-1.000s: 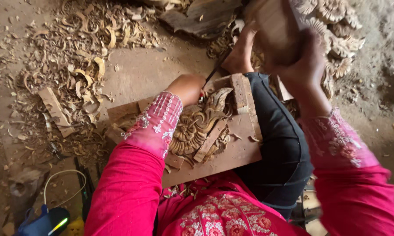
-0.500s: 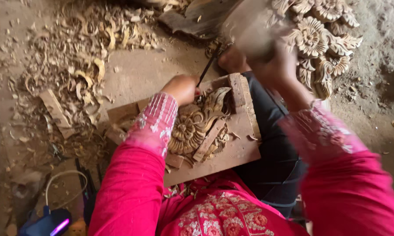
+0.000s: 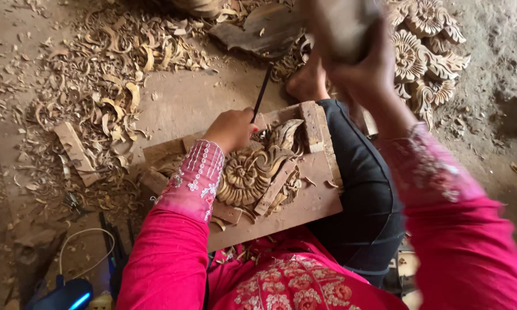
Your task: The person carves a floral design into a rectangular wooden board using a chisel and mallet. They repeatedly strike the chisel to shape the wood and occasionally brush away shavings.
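A person in pink embroidered sleeves sits on a dusty floor with a wooden board resting across the lap and a black-clad knee. The left hand is closed around a thin dark chisel, whose shaft slants up and away from the fist while its lower end meets the carving, a pale floral relief with a round spiral centre and leaf shapes that lies on the board. Small wooden blocks sit against the carving's edges on the board. The right hand is raised above the work, gripped tight on a wooden mallet that shows only as a blur near the top edge of the frame, well apart from the chisel. A bare foot rests on the ground just beyond the board. To the upper right, a heap of finished carved flowers lies on the floor. Curled shavings are strewn thickly across the ground to the upper left, with a loose offcut among them. At the lower left corner a dark device with a blue light and a white cable lie beside the person's arm.
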